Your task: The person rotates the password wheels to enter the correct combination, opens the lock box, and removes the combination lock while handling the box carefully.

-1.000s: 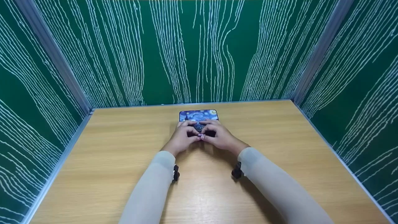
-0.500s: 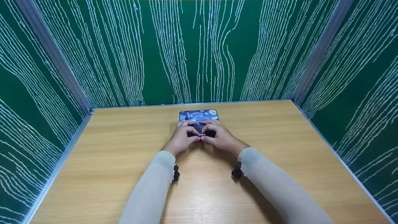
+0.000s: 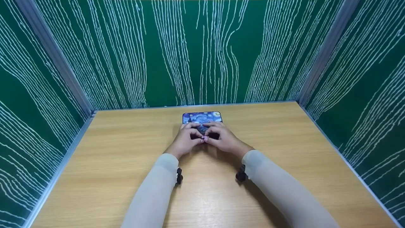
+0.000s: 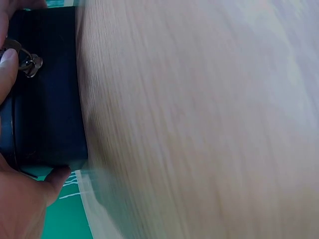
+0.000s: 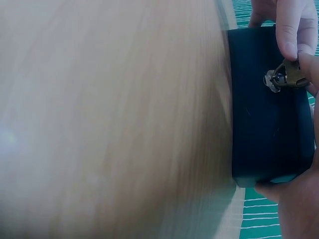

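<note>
A dark box (image 5: 264, 129) stands on the table, its lid (image 3: 202, 117) printed with a swirling blue night-sky painting. On its front is a bronze-coloured metal latch (image 5: 294, 77), whose loop passes over a small shiny catch plate (image 4: 34, 65). My left hand (image 3: 186, 139) and right hand (image 3: 222, 139) meet at the near side of the box, thumb tips almost together. Both pinch the latch between thumb and index finger, while their other fingers lie over the lid and along the box's ends. The fingertips hide part of the latch.
The box sits near the far edge of a light wooden table (image 3: 126, 177). Green panels (image 3: 164, 53) with white wavy lines enclose the back and sides, framed by grey posts (image 3: 329, 47). Black wrist devices (image 3: 241, 173) show below both cuffs.
Hands and box keep their places. Only the thumb tips shift very slightly at the latch.
</note>
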The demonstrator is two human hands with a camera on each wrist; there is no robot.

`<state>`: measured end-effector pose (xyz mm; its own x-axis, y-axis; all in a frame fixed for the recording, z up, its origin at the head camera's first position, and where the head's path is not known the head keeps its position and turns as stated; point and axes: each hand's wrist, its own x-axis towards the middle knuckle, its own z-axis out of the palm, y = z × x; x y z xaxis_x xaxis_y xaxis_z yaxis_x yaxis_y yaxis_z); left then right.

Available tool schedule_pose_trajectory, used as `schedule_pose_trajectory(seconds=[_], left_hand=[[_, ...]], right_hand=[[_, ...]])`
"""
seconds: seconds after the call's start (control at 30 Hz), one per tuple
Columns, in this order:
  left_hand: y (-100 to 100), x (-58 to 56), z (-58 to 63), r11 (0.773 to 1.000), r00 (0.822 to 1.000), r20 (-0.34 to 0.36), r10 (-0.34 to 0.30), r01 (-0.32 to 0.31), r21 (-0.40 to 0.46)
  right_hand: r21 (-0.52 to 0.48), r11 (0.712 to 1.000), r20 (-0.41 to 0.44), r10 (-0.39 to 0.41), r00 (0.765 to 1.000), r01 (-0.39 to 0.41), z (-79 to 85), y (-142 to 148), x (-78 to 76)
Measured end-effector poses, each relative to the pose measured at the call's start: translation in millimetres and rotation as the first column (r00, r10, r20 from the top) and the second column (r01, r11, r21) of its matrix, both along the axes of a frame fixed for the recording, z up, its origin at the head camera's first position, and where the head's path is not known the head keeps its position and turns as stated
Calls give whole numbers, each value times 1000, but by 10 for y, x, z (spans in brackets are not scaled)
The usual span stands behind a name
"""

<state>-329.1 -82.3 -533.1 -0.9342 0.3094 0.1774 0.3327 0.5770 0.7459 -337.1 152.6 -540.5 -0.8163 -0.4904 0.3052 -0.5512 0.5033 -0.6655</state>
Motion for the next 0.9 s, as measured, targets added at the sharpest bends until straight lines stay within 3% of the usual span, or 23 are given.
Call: schedule_pose_trajectory(seconds=[0.5, 0.9], left_hand=[[10, -13, -14, 1000, 1000, 15, 16, -15, -17], [-3, 5, -5, 1000, 1000, -7, -8, 8, -2]], right_hand=[[12, 1000, 14, -2, 1000, 1, -2, 7, 1], [-24, 1000, 23, 8, 1000, -8, -22, 6, 6]])
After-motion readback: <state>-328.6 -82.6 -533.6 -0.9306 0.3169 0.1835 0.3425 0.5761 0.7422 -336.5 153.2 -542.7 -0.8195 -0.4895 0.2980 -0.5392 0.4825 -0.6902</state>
